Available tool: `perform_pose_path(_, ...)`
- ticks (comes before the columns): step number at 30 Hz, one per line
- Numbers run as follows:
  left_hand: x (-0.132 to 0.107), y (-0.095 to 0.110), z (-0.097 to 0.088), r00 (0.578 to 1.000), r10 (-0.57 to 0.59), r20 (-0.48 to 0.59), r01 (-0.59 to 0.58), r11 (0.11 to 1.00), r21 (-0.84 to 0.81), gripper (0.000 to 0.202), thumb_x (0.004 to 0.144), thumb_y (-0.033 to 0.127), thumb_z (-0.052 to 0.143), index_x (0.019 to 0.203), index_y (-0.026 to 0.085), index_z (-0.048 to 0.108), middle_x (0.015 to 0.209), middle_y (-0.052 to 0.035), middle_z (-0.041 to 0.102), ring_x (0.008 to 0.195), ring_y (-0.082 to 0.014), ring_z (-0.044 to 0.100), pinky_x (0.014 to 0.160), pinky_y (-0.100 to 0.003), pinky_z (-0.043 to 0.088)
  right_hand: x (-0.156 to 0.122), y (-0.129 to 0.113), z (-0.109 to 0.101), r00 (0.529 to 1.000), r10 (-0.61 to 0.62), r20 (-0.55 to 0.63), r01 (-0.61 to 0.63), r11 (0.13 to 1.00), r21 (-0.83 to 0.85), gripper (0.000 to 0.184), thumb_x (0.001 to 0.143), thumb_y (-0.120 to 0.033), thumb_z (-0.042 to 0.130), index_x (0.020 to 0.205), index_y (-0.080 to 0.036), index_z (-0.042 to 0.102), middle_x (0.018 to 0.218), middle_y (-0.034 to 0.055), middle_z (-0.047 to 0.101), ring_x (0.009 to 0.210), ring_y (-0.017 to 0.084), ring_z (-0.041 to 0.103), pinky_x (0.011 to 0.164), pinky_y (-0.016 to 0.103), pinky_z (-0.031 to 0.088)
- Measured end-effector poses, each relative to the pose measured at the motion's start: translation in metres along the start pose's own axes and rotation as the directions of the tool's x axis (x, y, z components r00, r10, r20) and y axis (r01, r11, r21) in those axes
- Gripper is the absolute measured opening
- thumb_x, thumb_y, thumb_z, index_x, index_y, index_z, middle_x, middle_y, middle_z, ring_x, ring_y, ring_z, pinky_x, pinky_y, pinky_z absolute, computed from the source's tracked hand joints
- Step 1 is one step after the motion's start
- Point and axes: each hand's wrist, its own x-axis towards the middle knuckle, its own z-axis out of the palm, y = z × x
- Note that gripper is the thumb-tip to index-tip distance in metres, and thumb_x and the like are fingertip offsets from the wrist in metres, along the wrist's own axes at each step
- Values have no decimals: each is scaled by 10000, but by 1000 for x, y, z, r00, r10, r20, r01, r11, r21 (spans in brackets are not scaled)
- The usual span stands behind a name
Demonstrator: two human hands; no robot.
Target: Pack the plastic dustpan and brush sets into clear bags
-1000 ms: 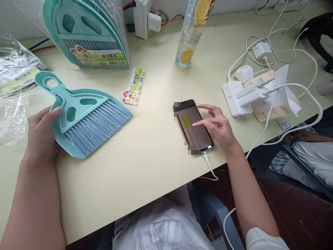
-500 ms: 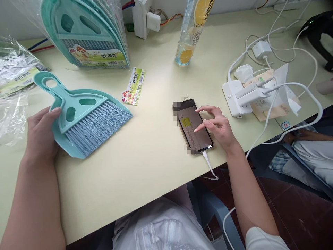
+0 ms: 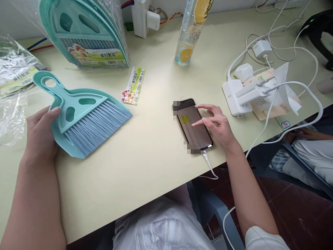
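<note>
My left hand (image 3: 41,133) grips a teal dustpan (image 3: 69,150) by its left edge, thumb on top and the other fingers hidden beneath. A matching hand brush (image 3: 96,126) with grey-blue bristles is nested in the pan. Over at the right, my right hand (image 3: 215,125) hovers at a smartphone (image 3: 196,130) lying on the table, its fingers apart and two fingertips at the lit screen. Whether they touch the glass I cannot tell. A white charging cable (image 3: 208,163) is plugged into the phone's lower end. Between brush and bottle lies a small printed card (image 3: 134,86).
Wrapped teal dustpan sets (image 3: 85,38) stand at the back left, beside another plastic-wrapped package (image 3: 17,74). A lemon-drink bottle (image 3: 191,38) stands behind the phone. A white power strip (image 3: 232,99) with plugs and looping cables occupies the right. Another person's arm (image 3: 312,133) is at far right.
My right index and middle fingers have shifted slightly to the left over the phone's screen. The left hand keeps its hold on the dustpan.
</note>
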Motion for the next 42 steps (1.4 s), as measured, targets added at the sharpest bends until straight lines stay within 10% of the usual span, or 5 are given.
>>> perform_pose_path(42, 3, -5, -1, 1000, 20, -16, -20, 1000, -12, 194, 548, 277, 704, 628, 134, 601, 568, 4, 497, 473, -94, 440, 434, -229, 315, -1, 1, 1, 999, -49, -1, 49, 999, -17, 276, 941, -392, 530, 850, -371, 790, 1289, -34, 620, 1294, 279, 466, 1123, 539, 361)
